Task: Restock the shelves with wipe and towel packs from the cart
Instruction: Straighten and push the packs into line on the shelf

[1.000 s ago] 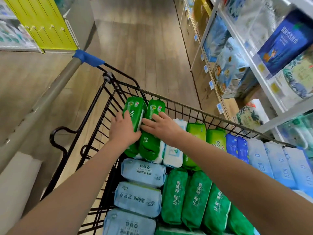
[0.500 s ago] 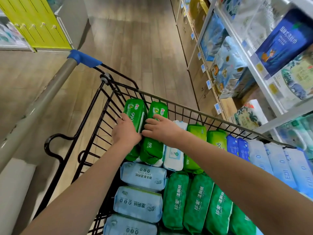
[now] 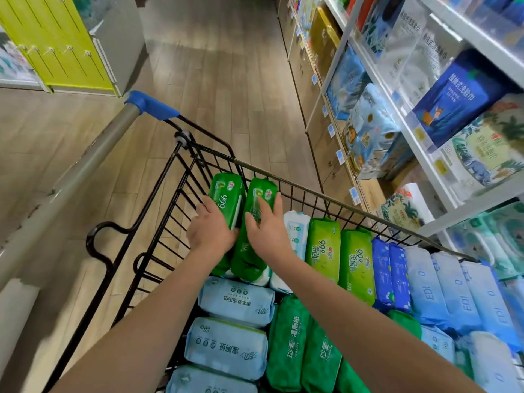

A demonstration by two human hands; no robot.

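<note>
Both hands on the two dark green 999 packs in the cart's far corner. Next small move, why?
Probably curl the right hand round the right 999 pack, then lift both packs: the left hand grips the left 999 pack, while the right hand's fingers lie fairly straight, and both stand in the cart.
</note>
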